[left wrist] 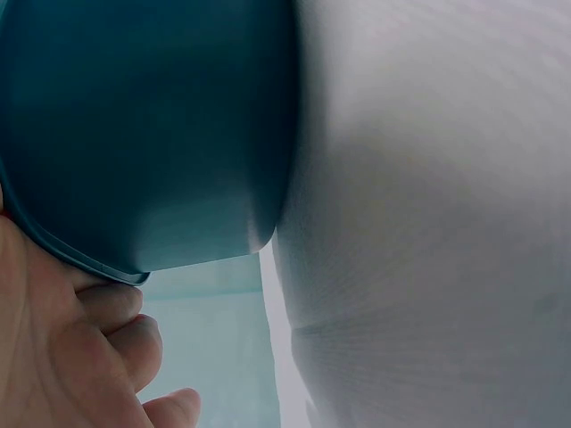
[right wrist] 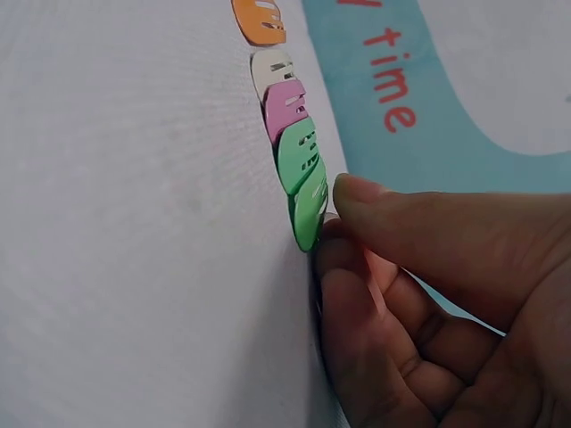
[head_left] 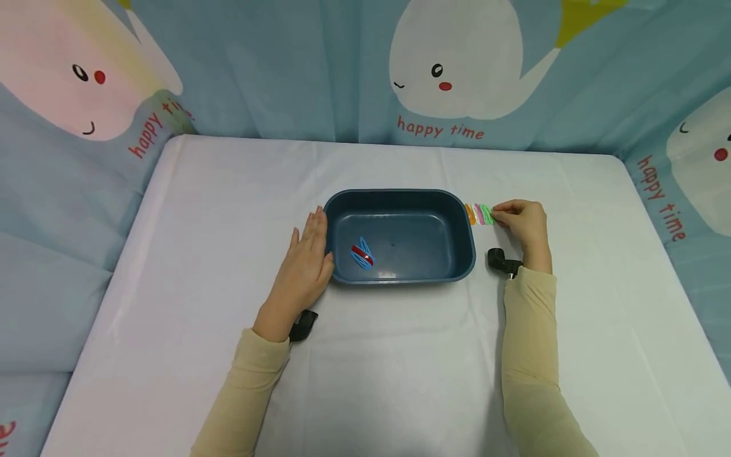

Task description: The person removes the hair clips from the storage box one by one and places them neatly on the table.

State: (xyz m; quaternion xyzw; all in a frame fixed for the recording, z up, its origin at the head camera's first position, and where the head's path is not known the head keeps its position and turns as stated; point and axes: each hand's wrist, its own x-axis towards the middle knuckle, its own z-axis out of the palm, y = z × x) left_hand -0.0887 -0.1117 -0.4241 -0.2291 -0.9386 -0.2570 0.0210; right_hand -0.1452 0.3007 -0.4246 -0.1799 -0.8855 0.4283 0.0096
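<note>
The left hand (head_left: 301,270) rests against the left end of a dark blue tray (head_left: 400,280), its fingers extended along the rim. In the left wrist view, the hand (left wrist: 76,330) touches the lip of the tray (left wrist: 152,134). Beyond the tray's right end, the right hand (head_left: 525,230) has its thumb and curled fingers at the end of a row of hair clips. From the right wrist, the fingertips (right wrist: 332,217) meet the edge of a green clip (right wrist: 308,214); whether they pinch it is unclear. Another green clip (right wrist: 296,153) and a pink clip (right wrist: 284,109) overlap beside it.
Inside the tray, blue clips (head_left: 361,259) and a red clip (head_left: 358,252) lie crossed near the left end. An orange clip (right wrist: 259,22) and a white clip (right wrist: 270,69) continue the row. A printed curtain (head_left: 342,76) stands behind the white-covered table (head_left: 251,190).
</note>
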